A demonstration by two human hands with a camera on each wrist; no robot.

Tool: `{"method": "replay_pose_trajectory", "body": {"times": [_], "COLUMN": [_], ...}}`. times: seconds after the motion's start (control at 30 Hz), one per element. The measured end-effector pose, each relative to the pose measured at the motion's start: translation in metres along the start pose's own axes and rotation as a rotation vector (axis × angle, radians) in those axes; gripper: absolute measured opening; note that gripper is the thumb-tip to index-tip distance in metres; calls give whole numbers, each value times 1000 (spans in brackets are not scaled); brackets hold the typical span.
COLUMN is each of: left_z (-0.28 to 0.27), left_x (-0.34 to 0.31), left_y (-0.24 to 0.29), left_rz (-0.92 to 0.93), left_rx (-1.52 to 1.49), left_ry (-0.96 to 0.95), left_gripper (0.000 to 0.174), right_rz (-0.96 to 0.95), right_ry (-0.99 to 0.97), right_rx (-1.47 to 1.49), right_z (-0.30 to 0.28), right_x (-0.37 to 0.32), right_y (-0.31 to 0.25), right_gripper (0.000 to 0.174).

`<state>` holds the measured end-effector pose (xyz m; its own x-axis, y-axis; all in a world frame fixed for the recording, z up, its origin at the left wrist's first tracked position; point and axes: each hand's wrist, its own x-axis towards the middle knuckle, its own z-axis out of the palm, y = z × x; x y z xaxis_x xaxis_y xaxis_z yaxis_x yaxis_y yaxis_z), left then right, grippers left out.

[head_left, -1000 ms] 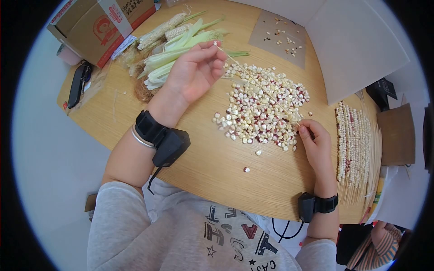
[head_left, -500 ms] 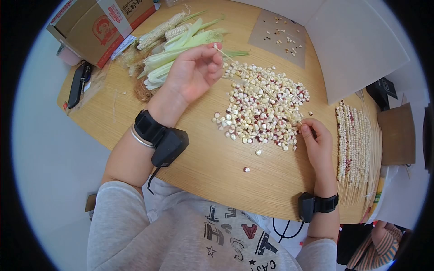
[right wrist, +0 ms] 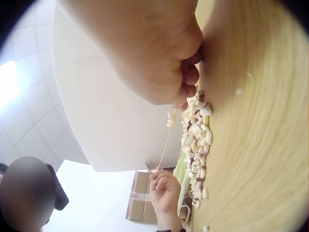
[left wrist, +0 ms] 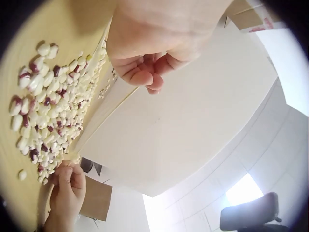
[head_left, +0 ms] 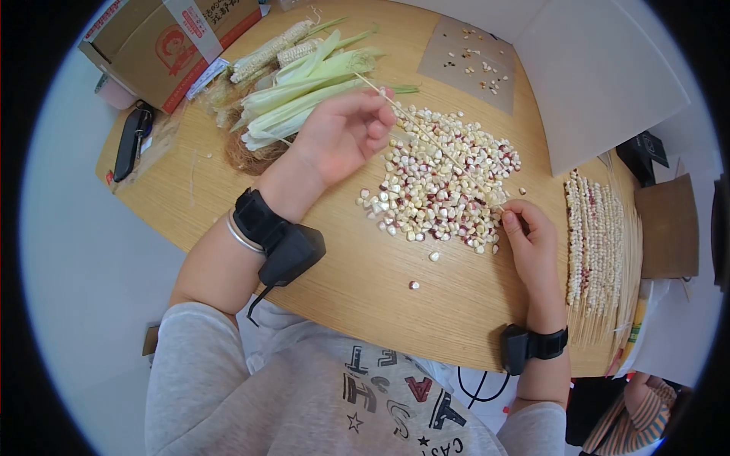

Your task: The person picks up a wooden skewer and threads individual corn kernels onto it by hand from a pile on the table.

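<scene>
A thin pale stick (head_left: 433,140) runs slantwise above a heap of white, yellow and dark red corn kernels (head_left: 441,178). My left hand (head_left: 346,137) has thumb and fingertips on the stick near its far end, and the tip sticks out past them. At the near end, my right hand (head_left: 535,242) pinches the stick low beside the heap's edge. In the right wrist view, a few threaded kernels (right wrist: 171,120) sit on the stick close to the right fingertips. The left wrist view shows the left fingers curled in, the stick leading from them toward the right hand (left wrist: 67,195).
Corn ears and green husks (head_left: 312,91) lie at the back left beside a cardboard box (head_left: 171,53). Finished kernel-covered sticks (head_left: 593,243) lie in a row at the right. A grey sheet (head_left: 464,64) with scattered kernels and a white panel (head_left: 601,83) stand behind.
My left hand has slid along the stick, down and to the right, from its far tip, where a kernel showed at the fingertips. The right hand has stayed nearly still.
</scene>
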<state>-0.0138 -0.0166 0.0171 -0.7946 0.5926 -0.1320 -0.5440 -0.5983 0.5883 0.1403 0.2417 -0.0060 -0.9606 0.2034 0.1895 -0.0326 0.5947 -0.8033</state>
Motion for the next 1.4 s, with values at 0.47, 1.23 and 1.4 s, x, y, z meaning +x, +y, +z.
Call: {"method": "replay_pose_trajectory", "body": {"times": [0.47,1.23,1.4], "left_z": [28,37,33], "left_x": [-18,-27,-25], "left_y": [-50,-61,-59], "left_rz": [-295,-217,-141], "left_rx": [316,638,652], "left_ry": [-97,-255,-183], "left_gripper": [17,17,15], "right_rz": [57,54,12], "right_ry": [-89,-156,-133], "right_rx": [154,244,129], "right_z": [18,18,12], "right_x": [-11,-14,-12], "right_y": [-27,-39,-39], "right_gripper": [14,14,15]}}
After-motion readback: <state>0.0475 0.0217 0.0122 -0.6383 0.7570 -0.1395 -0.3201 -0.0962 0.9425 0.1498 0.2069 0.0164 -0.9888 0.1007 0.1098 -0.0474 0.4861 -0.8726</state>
